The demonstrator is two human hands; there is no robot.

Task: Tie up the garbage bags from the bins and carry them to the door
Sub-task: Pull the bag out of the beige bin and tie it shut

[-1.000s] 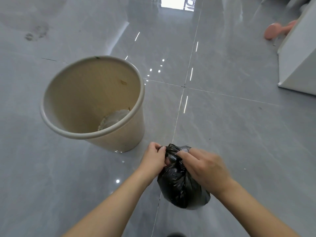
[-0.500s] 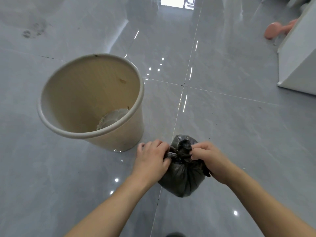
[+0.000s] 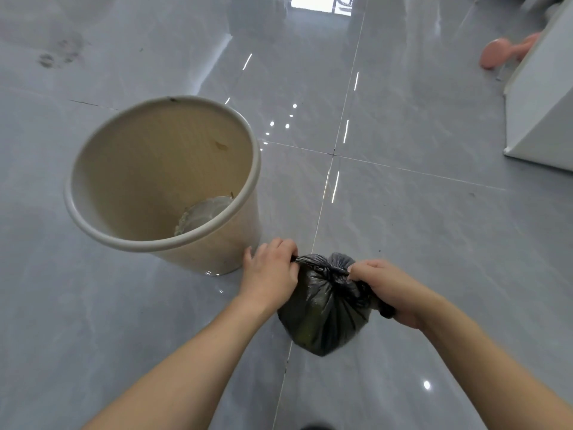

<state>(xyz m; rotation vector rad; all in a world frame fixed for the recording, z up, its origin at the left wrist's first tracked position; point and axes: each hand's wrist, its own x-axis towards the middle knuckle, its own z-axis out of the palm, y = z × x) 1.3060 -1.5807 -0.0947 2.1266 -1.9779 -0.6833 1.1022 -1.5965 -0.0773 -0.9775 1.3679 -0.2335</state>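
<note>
A small black garbage bag (image 3: 322, 315) hangs above the grey floor, bunched at the top into a knot. My left hand (image 3: 269, 271) grips one twisted end of the bag's neck on the left. My right hand (image 3: 384, 287) grips the other end on the right, and the two ends are stretched apart. To the upper left stands a beige round bin (image 3: 229, 243), unlined, with a grey patch at its bottom.
A glossy grey tiled floor (image 3: 418, 218) runs toward a bright doorway (image 3: 319, 3) at the top. A white cabinet (image 3: 545, 103) stands at the right edge, with a pink object (image 3: 499, 54) on the floor behind it.
My hands went from bunched together over the bag's top to pulled apart, each holding one end, and the knot drew tight. The bag shifted slightly right.
</note>
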